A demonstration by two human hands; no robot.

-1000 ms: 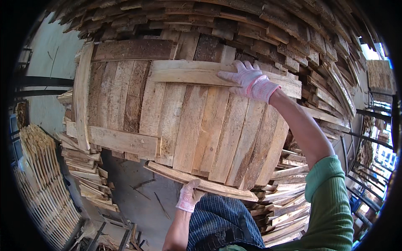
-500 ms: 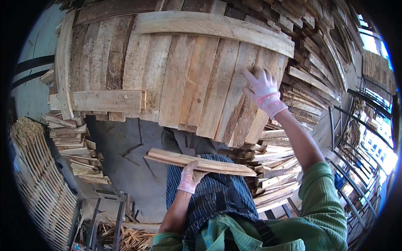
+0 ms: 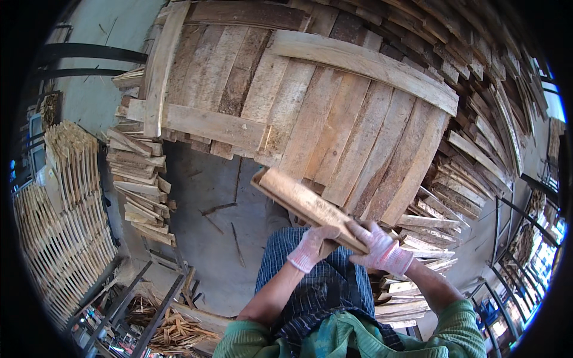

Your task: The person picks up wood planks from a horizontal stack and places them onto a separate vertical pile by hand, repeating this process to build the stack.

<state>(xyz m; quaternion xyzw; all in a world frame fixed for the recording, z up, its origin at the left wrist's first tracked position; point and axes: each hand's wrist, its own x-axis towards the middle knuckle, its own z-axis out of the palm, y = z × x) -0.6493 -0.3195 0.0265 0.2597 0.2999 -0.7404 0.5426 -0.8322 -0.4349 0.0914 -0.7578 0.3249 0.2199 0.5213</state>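
Note:
A short stack of rough wooden boards (image 3: 301,198) is held in front of my body, tilted with its far end up to the left. My left hand (image 3: 315,243), in a white and pink work glove, grips the stack from its near side around the middle. At the right end, my gloved right hand (image 3: 376,246) is closed around the boards. Beyond them lies a layer of planks (image 3: 334,128) set side by side. One long board (image 3: 370,62) lies crosswise over that layer, and another crosswise board (image 3: 215,125) is along its near left edge.
Piles of split boards (image 3: 468,173) stand close on the right, and a narrow board stack (image 3: 140,179) on the left. Tall slatted stacks (image 3: 71,221) stand farther left. Thin sticks (image 3: 236,244) lie on the grey floor (image 3: 203,197). Metal frames (image 3: 119,307) are at the lower left.
My right hand has come down from the plank layer and now grips the boards' right end. The boards have tilted more steeply, and the view has shifted.

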